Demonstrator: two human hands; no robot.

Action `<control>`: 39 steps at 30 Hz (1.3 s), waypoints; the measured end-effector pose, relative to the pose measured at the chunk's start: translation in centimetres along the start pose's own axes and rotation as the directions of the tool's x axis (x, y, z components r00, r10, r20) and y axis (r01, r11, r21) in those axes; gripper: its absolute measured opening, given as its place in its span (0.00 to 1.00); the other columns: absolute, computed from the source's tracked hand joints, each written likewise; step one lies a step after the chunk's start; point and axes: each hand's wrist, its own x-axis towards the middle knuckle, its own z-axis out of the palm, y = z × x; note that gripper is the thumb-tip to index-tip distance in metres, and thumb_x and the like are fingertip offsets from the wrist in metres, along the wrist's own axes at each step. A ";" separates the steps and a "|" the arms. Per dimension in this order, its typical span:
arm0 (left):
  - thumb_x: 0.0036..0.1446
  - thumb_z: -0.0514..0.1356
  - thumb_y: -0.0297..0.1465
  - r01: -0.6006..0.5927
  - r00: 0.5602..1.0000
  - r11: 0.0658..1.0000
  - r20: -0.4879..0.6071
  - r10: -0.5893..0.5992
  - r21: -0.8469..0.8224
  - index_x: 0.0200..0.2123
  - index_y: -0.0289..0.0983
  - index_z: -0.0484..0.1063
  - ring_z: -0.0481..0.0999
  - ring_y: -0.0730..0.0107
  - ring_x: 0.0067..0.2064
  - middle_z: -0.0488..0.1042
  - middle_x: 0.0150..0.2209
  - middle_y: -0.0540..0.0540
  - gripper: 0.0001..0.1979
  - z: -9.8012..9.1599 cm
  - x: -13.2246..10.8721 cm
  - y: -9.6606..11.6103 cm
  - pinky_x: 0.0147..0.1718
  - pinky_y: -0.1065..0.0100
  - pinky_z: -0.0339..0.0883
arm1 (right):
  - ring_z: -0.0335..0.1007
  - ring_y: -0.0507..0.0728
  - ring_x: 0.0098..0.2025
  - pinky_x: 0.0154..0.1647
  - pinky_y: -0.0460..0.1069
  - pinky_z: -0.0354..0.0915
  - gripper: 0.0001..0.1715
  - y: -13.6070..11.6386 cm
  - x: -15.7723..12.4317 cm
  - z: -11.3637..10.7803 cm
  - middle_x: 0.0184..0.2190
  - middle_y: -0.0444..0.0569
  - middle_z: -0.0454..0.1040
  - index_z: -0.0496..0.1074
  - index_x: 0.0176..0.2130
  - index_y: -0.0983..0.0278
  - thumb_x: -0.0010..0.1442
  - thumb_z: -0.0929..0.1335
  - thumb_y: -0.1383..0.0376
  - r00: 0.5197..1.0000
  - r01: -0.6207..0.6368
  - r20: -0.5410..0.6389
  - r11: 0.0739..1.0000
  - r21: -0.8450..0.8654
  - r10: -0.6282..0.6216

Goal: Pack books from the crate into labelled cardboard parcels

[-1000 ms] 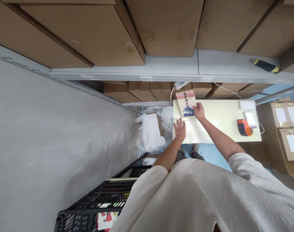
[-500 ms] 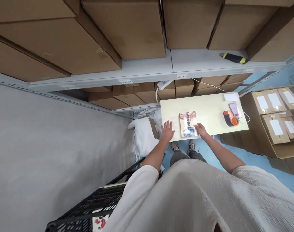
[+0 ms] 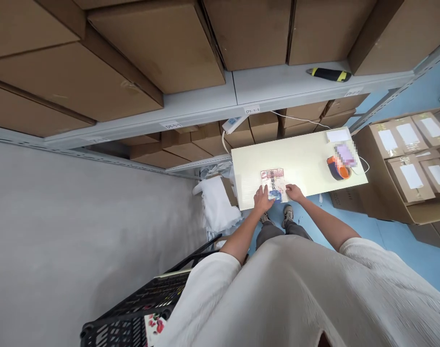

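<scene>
Cream paperback (image 3: 272, 179) at the worktop's (image 3: 307, 156) near edge is seemingly being aligned, pinched by the right hand (image 3: 295, 193), touched by the left hand (image 3: 263, 200) (grip unclear), with even support called for next.

The table (image 3: 307, 159) had a pale yellow top. A book (image 3: 272, 177) was at its near edge, though whether it lay flat there I couldn't tell. Toward the right end sat an orange-and-purple ring (image 3: 335, 169), just beside a blurred purple thing (image 3: 346, 154), with a white slab (image 3: 338, 135) behind. Above, a grey shelf (image 3: 194, 108) carried brown boxes (image 3: 254, 36), a black-and-yellow cutter (image 3: 330, 74) lying near its front. The lower shelf (image 3: 184, 166) held more cartons (image 3: 238, 139). On the blue floor (image 3: 377, 233) were two shoes (image 3: 288, 214).
</scene>
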 end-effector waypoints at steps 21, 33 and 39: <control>0.66 0.65 0.46 0.022 1.000 0.999 -0.003 -0.022 0.042 0.84 0.40 0.42 0.53 0.36 0.81 0.48 0.82 0.28 0.53 0.7 0.0 0.6 0.74 0.45 0.56 | 0.76 0.61 0.39 0.41 0.52 0.71 0.21 2.4 0.7 -4.2 0.33 0.42 0.74 0.66 0.46 0.56 0.52 0.73 0.61 0.964 -0.171 -0.167 0.964 0.202 0.206; 0.70 0.56 0.34 -0.005 0.998 0.985 -0.060 -0.006 -0.173 0.81 0.35 0.49 0.64 0.44 0.75 0.67 0.73 0.31 0.40 0.1 0.0 -0.4 0.71 0.50 0.64 | 0.79 0.62 0.41 0.44 0.51 0.70 0.27 -3.5 -0.1 3.0 0.34 0.44 0.81 0.70 0.57 0.59 0.58 0.72 0.69 0.991 0.121 0.063 0.990 -0.068 -0.116; 0.64 0.55 0.21 -0.161 0.971 0.957 -0.215 0.109 -0.243 0.73 0.37 0.65 0.64 0.48 0.75 0.66 0.74 0.34 0.34 -0.8 -0.2 -0.1 0.72 0.49 0.63 | 0.80 0.62 0.48 0.54 0.52 0.73 0.37 -3.2 0.3 3.9 0.46 0.52 0.85 0.70 0.68 0.64 0.60 0.70 0.69 0.978 0.134 0.162 0.991 -0.011 -0.130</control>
